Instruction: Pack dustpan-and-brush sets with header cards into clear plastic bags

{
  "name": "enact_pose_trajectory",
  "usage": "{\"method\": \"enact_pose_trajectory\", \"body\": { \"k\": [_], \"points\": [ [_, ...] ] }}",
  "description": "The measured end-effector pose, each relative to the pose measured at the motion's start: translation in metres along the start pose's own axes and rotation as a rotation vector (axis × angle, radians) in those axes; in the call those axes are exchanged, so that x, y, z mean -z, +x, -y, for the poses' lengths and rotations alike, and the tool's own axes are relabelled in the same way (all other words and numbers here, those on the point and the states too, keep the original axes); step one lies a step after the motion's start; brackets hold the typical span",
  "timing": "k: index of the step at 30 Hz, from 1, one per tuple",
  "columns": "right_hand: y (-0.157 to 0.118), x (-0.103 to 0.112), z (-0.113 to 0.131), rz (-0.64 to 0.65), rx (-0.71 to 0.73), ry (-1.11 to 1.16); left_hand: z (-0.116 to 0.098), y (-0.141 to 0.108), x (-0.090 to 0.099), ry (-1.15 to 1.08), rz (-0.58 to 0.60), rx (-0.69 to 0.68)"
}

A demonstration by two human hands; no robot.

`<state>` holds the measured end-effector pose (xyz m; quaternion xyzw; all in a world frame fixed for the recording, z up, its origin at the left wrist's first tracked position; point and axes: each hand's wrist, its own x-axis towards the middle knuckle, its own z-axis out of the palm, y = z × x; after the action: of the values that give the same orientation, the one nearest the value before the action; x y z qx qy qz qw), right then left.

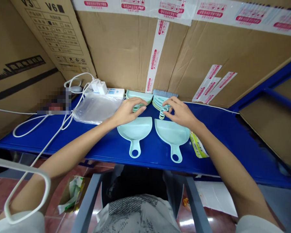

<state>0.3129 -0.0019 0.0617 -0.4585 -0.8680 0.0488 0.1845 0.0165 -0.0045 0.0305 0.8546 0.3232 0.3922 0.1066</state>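
Two pale mint dustpans lie side by side on the blue table, a left dustpan (135, 129) and a right dustpan (172, 132), handles toward me. Behind them is a stack of nested dustpans (139, 95). My left hand (128, 110) hovers over that stack's handle end, thumb and fingers apart. Right of it sits a stack of hand brushes (163, 95) with grey bristles and ringed handles. My right hand (178, 111) is at those handles, fingers curled and thumb apart around the upper ones; whether it touches them is hard to tell.
Left on the table are clear plastic bags (97, 110), a white power strip (115, 93) and loose white cables. A yellow-green packet (198, 145) lies by my right forearm. Taped cardboard (126, 48) walls the back; a blue metal frame (264, 84) rises at right.
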Motion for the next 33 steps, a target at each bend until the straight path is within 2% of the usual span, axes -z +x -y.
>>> {"method": "enact_pose_trajectory", "body": {
  "k": [3,5,9,14,16,22,28,30,33],
  "points": [
    [0.01,-0.011,0.003,0.081,0.005,-0.178,0.007,-0.008,0.0,0.081,0.342,-0.048],
    [0.01,-0.017,0.0,0.081,-0.005,-0.208,0.003,-0.014,-0.002,0.162,0.48,-0.107],
    [0.003,-0.027,-0.008,0.01,0.026,-0.149,-0.013,-0.019,-0.002,0.217,0.514,-0.216],
    [0.0,-0.038,-0.016,-0.12,0.065,-0.114,-0.023,-0.022,0.001,0.129,0.708,-0.214],
    [-0.001,-0.039,-0.018,-0.176,0.062,-0.13,-0.022,-0.022,0.0,0.093,0.743,-0.226],
    [-0.002,-0.033,-0.021,-0.358,0.064,-0.068,-0.019,-0.021,-0.002,0.022,0.7,-0.198],
    [-0.001,-0.034,-0.028,-0.44,0.067,0.041,-0.018,-0.021,-0.002,0.045,0.683,-0.249],
    [0.0,-0.035,-0.031,-0.478,0.067,0.078,-0.016,-0.018,0.0,0.045,0.589,-0.256],
    [0.0,-0.034,-0.033,-0.566,0.06,0.133,-0.012,-0.012,0.008,0.029,0.28,-0.231]
  ]
}}
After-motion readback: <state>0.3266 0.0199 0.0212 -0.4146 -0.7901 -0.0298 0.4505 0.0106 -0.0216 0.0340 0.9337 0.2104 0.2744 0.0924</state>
